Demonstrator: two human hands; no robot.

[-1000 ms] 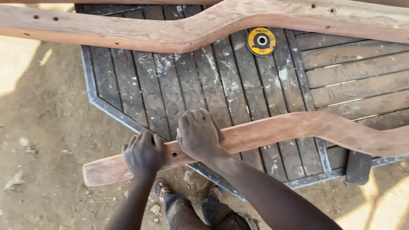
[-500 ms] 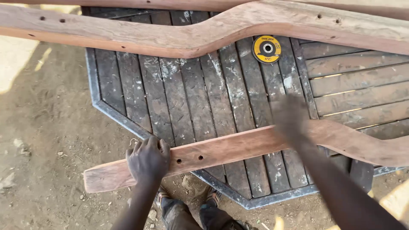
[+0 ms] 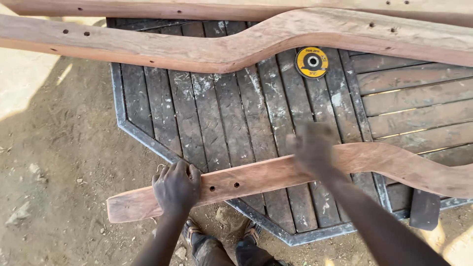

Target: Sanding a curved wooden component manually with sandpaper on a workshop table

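The left hand grips closed around the curved wooden plank, lying over the slatted table's near edge. The right hand is blurred above it; its grip I cannot tell. The overhanging plank could tip off if pressed unevenly.

Left hand: palm down, fingers curled over the far edge in a closed grip, forearm running straight down out of view. Right hand: motion-blurred, palm down, flat, fingers spread; grip unclear. Right forearm extends diagonally toward lower right corner
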